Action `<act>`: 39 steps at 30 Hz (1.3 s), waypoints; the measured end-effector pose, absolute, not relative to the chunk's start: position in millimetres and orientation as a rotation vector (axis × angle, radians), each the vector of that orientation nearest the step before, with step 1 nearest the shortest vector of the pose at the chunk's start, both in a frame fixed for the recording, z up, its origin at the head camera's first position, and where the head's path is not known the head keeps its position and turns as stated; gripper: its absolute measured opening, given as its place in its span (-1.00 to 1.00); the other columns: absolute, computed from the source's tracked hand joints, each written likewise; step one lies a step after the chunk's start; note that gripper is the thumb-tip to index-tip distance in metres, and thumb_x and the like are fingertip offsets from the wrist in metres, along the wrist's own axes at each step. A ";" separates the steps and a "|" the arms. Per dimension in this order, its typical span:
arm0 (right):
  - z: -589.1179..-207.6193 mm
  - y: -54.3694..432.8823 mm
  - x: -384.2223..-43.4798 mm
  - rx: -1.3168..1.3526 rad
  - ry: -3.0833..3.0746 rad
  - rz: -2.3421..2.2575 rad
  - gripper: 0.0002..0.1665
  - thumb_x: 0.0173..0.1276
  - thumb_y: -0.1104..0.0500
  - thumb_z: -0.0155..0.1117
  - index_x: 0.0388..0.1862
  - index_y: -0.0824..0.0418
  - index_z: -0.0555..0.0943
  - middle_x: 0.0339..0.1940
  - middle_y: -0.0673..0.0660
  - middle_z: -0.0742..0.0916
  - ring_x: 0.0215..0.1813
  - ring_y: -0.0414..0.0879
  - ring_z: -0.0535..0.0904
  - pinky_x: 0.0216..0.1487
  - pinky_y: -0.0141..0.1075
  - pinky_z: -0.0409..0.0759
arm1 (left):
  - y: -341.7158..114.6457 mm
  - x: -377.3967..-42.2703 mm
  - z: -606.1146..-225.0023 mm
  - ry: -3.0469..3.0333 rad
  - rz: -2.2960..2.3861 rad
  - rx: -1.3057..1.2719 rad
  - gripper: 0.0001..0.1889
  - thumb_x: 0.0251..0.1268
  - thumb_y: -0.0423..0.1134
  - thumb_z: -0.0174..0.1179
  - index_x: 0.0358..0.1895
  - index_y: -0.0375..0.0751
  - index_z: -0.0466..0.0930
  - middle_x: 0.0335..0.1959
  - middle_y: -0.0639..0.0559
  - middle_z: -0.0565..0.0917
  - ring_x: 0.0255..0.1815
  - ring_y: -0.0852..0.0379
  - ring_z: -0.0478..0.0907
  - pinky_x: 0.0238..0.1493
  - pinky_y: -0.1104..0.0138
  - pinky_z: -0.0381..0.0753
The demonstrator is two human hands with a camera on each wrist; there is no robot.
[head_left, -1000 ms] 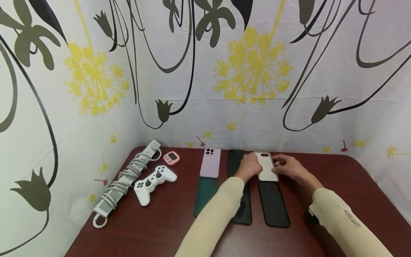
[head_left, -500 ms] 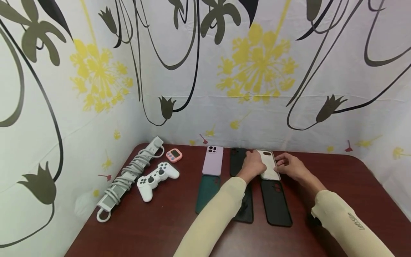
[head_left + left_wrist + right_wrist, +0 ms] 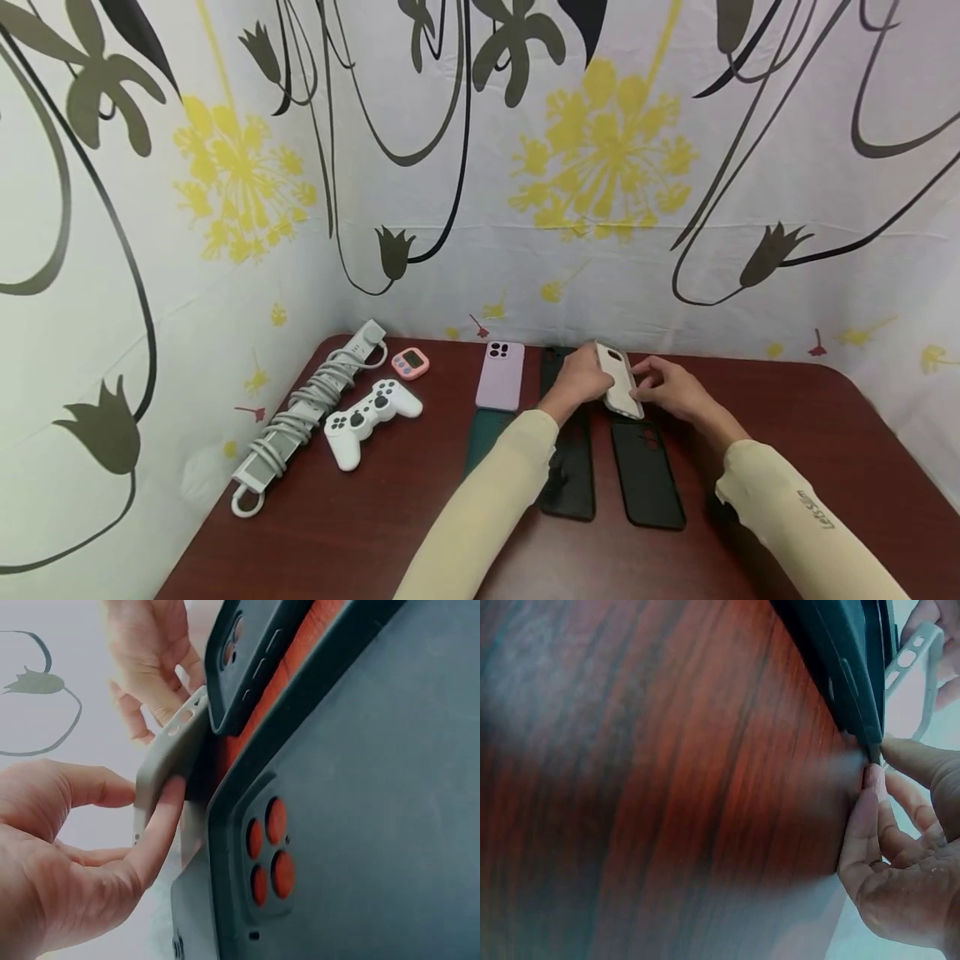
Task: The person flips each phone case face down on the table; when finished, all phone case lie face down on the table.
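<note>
A white phone case (image 3: 619, 382), its inner side facing up, is tilted with its left edge raised off the table. My left hand (image 3: 579, 379) pinches that edge between thumb and fingers, as the left wrist view shows on the pale case (image 3: 166, 754). At the opposite long edge is my right hand (image 3: 673, 390), its thumb and fingertips closed on the rim; in the right wrist view this hand (image 3: 911, 847) partly hides the contact. Just in front lies a black phone case (image 3: 649, 479). Beneath my left wrist are two more dark cases, one in front (image 3: 573, 479) and one behind (image 3: 552, 362).
Left of my arms lie a lilac phone case (image 3: 500, 379) and a green one (image 3: 486, 429), partly covered by my sleeve. Farther left are a white game controller (image 3: 371, 417), a pink timer (image 3: 410, 363) and a cord-wrapped power strip (image 3: 307, 408). A patterned curtain (image 3: 450, 192) borders the table.
The white phone case lay flat earlier; now its left edge is lifted by my left hand and it tips toward the right. My right hand stays at its right edge.
</note>
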State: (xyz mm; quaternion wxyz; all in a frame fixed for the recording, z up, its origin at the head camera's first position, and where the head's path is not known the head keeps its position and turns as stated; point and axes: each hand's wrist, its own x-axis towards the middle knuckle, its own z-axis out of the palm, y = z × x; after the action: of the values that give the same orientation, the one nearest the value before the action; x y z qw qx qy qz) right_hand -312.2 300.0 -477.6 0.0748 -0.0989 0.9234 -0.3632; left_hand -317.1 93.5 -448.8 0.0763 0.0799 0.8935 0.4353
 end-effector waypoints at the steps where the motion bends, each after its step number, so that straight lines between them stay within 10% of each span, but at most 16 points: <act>1: -477.3 298.4 -312.1 -0.310 2.775 -1.075 -0.43 0.51 0.12 0.40 0.37 0.33 0.52 -0.19 0.22 0.76 -0.28 -0.08 0.56 -0.24 -0.22 0.49 | 90.8 -317.1 -448.4 2.655 1.337 0.244 -0.43 0.35 -0.38 0.30 0.42 -0.18 0.47 0.02 -0.07 0.70 -0.30 0.13 0.53 -0.33 0.32 0.50; 14: -472.2 284.9 -313.9 -0.383 2.734 -0.887 -0.37 0.60 -0.19 0.24 0.51 0.03 0.52 0.03 0.25 0.75 -0.12 0.09 0.65 -0.17 -0.09 0.55 | 77.1 -312.2 -436.1 2.369 1.652 0.203 -0.30 0.45 -0.39 0.32 0.60 -0.13 0.31 0.41 -0.22 0.54 0.02 -0.13 0.73 -0.07 -0.02 0.82; 19: -470.7 289.8 -317.7 -0.344 2.650 -0.936 -0.25 0.74 -0.26 -0.11 0.60 0.22 0.39 0.36 0.42 0.62 0.30 0.33 0.58 0.19 0.20 0.60 | 81.8 -310.2 -437.6 2.310 1.677 0.206 -0.24 0.46 -0.36 0.33 0.66 -0.03 0.25 0.54 -0.16 0.47 -0.05 -0.12 0.76 -0.07 -0.08 0.81; 25: -460.6 294.9 -327.3 -0.224 2.444 -1.053 0.05 0.70 -0.43 -0.55 0.67 0.38 0.21 0.20 0.42 0.60 0.31 0.36 0.51 0.22 0.21 0.59 | 85.6 -307.5 -440.3 2.280 1.661 0.219 -0.21 0.49 -0.26 0.35 0.68 0.13 0.21 0.59 -0.12 0.42 -0.21 -0.09 0.78 -0.13 -0.09 0.81; 39: -457.2 300.1 -334.2 -0.126 2.409 -1.075 0.08 0.57 -0.54 -0.17 0.61 0.30 0.33 0.30 0.33 0.62 0.33 0.26 0.57 0.24 0.14 0.68 | 91.0 -304.7 -445.4 2.229 1.615 0.289 -0.20 0.52 -0.13 0.33 0.70 0.25 0.13 0.65 -0.10 0.32 0.24 -0.21 0.68 -0.19 -0.09 0.83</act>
State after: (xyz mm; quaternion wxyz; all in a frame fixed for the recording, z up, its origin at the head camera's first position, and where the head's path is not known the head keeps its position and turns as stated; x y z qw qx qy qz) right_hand -334.2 300.1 -457.2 0.2477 -0.0462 0.8838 -0.3943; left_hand -304.7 91.0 -445.4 0.1858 0.1027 0.7912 0.5735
